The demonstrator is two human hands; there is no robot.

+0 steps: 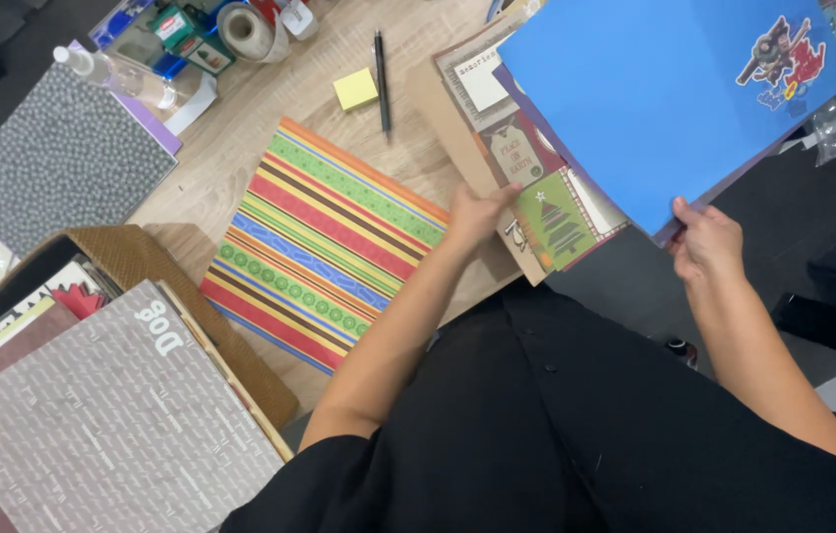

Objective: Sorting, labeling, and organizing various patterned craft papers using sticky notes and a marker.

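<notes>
Right now the right hand (706, 242) pinches the near edge of the blue sheet (655, 94), lifted at far right, while the left hand (477, 212) grasps the card stack (526, 188) beneath; holding both by their edges should avoid creasing.

The person's right hand (706, 240) pinches the lower corner of a large blue paper sheet (655, 94) with a small cartoon sticker, lifted above the pile. The left hand (475, 210) grips the edge of a brown cardstock page with holiday tags and a green tree card (536, 188). Beside it on the pale wooden table (230, 148) lies a multicoloured striped paper sheet (324, 242). Further off sit a yellow sticky-note pad (356, 89), a black pen (381, 79) and a grey dotted paper sheet (57, 158).
</notes>
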